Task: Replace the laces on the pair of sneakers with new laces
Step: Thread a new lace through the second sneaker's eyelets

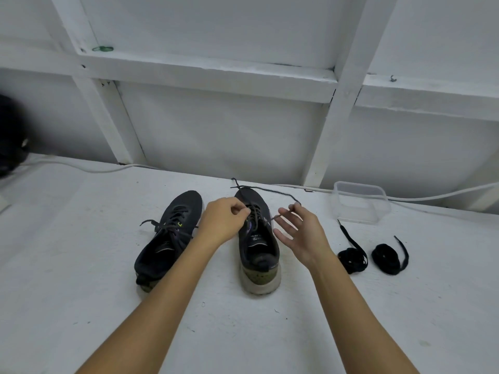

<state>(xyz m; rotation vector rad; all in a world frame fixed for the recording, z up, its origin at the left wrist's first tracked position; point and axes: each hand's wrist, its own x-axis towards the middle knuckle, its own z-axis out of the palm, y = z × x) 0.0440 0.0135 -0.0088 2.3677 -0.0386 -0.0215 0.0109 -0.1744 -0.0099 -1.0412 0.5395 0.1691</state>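
A white tabletop (81,265) is backed by a white panelled wall (229,130) crossed by white beams (205,74).

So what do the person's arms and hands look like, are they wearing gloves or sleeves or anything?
No gloves. Both the left hand and the right hand are bare, with bare forearms reaching up from the bottom of the picture. No sleeves, watch, rings or bracelets show. The fingers have short, plain nails.

No text, brand or number is legible. The insole of the right sneaker (258,240) under my hands bears pale printed marks, too blurred to read; the left sneaker (167,238) shows only small coloured accents.
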